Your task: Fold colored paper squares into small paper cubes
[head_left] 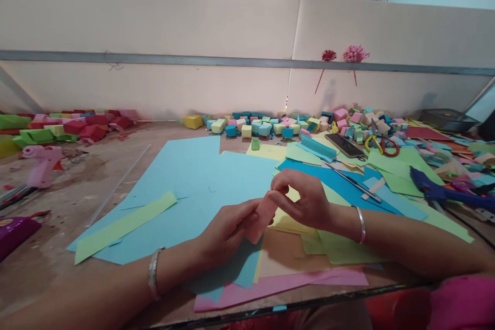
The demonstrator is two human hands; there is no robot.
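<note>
Head view: a pink paper piece [260, 223] spans both grips — left hand [224, 229] clamped on its side, right hand [305, 198] pinching its far end — light-blue paper [201, 180] spread left of them.

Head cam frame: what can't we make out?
All in the head view:
Pink paper piece: its far side and part of its upper end, covered by the left hand, the right hand and the piece itself.
Purple device: the rest of it, cut off by the left edge.
Dark tray: whether it holds anything; too dark and small.
Pen: any markings; too small.
</note>
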